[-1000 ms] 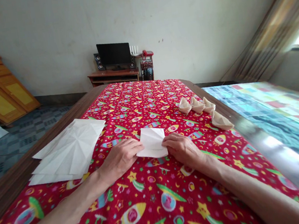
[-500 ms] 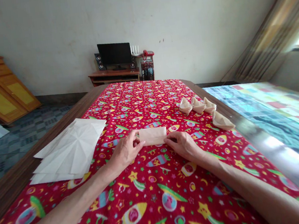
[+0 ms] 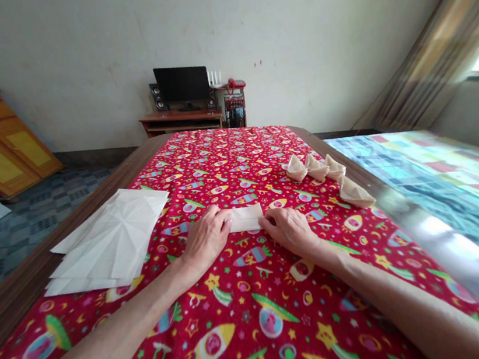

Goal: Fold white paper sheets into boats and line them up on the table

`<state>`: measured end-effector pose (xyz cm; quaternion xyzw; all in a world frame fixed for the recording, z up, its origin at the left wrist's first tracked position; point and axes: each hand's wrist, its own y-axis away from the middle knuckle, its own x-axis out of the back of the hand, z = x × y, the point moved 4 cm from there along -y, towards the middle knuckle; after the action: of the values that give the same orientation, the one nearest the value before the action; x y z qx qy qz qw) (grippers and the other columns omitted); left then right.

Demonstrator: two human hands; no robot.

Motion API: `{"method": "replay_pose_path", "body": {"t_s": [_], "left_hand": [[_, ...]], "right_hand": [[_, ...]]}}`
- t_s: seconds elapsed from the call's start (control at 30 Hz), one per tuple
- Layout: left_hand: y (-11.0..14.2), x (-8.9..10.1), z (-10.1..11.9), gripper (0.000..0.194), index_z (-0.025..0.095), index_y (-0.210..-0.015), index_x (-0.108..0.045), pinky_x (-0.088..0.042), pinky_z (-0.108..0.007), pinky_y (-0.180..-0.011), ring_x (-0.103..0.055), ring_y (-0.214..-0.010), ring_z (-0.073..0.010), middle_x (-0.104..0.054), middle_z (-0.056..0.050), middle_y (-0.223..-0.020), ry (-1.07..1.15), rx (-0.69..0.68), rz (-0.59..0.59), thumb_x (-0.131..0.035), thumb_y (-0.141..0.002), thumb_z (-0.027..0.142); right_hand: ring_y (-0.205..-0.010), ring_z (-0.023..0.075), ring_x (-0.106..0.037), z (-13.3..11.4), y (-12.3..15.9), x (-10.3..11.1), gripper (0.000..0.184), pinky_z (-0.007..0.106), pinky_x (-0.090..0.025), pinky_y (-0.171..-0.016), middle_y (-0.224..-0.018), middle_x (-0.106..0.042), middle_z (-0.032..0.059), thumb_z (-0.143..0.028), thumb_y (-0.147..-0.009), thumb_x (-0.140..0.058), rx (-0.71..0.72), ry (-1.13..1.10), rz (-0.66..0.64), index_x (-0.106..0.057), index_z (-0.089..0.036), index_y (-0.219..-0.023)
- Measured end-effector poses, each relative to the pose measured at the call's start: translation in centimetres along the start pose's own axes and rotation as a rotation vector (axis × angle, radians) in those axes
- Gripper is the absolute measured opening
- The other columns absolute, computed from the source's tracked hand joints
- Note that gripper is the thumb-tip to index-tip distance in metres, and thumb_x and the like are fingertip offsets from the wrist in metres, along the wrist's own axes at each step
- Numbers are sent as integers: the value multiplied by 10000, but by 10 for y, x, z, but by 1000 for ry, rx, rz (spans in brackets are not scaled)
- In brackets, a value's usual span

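Note:
A folded strip of cream paper lies on the red patterned cloth between my two hands. My left hand covers the strip's left end, its fingers closed over it. At the right end, my right hand has thumb and curled fingers closed on the edge. Creased paper sheets lie in a loose stack to the left of my left hand. Beyond my right hand sit several folded paper boat shapes, with one more paper boat nearer to me.
The red cloth covers a brown wooden table. A bed stands along the right side. Behind the table are a monitor on a low desk and a red telephone. A wooden cabinet is at the left.
My left hand has shifted right and turned palm-down over the strip's left end. My right hand's fingers have curled in more. Less of the paper shows between them.

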<state>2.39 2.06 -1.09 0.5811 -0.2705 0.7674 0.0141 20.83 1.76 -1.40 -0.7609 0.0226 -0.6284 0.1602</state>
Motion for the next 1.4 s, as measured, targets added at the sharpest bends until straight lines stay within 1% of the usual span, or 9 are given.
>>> {"method": "replay_pose_path", "body": {"t_s": [0.17,0.33,0.47,0.6,0.73,0.87,1.03,1.23,1.4], "left_hand": [[5,3,16,265,182,-1085,-604,-436,-385,-964,-544,-1096,-217,-591,-89,-1157,66,-273,95,-391,-931,213],[14,-2,34,371,163,-1290,-484,-310,-423,-1108,-387,-1308,-204,-504,-82,-1354,79,-451,-62,-335,-960,246],[18,-7,34,412,168,-1356,-411,-280,-409,-1127,-322,-1352,-190,-410,-90,-1432,44,-464,-137,-317,-966,263],[17,-10,31,418,162,-1361,-410,-267,-399,-1130,-317,-1355,-196,-410,-96,-1430,27,-458,-155,-334,-964,267],[16,-9,32,409,164,-1351,-422,-243,-384,-1138,-291,-1367,-188,-385,-91,-1446,13,-480,-184,-316,-972,271],[17,-6,32,446,145,-1380,-375,-237,-370,-1136,-265,-1377,-193,-338,-98,-1471,-14,-456,-176,-336,-965,303],[28,-1,20,422,172,-1345,-430,-269,-382,-1110,-330,-1349,-192,-401,-72,-1438,-51,-408,-149,-340,-959,321],[40,12,-1,407,218,-1348,-431,-256,-389,-1110,-372,-1325,-179,-425,-49,-1422,-80,-373,-170,-362,-954,295],[39,21,-7,352,257,-1262,-537,-323,-398,-1079,-434,-1283,-189,-538,-20,-1328,-39,-337,-144,-397,-941,298]], "right_hand": [[-736,166,-628,0,1,1,298,253,-320,-607,-733,-677,35,-378,-897,-452,3,27,15,-628,-201,-734],[-756,185,-632,-1,0,1,316,255,-357,-632,-743,-676,62,-391,-903,-442,6,16,11,-639,-195,-752],[-698,176,-621,1,-1,0,301,249,-366,-603,-691,-658,49,-392,-892,-468,0,-13,3,-631,-202,-725],[-725,178,-610,1,2,2,224,258,-419,-633,-796,-671,64,-359,-887,-498,86,-41,94,-630,-177,-901],[-1022,216,-579,-15,14,5,280,330,-462,-847,-1113,-640,130,-181,-912,-418,378,-40,151,-579,-150,-1139],[-1226,235,-476,-22,29,5,388,397,-405,-1007,-1306,-532,160,-278,-948,-392,576,-57,22,-500,-98,-1274],[-1283,263,-419,-12,35,7,460,455,-366,-1052,-1351,-483,167,-367,-945,-401,603,-49,-34,-489,-100,-1309],[-1186,248,-524,-10,32,10,369,402,-440,-981,-1237,-589,152,-328,-954,-380,582,-48,38,-592,-114,-1167],[-1049,211,-598,-7,31,12,282,355,-463,-907,-1079,-666,100,-312,-948,-400,523,-29,56,-645,-181,-994]]}}
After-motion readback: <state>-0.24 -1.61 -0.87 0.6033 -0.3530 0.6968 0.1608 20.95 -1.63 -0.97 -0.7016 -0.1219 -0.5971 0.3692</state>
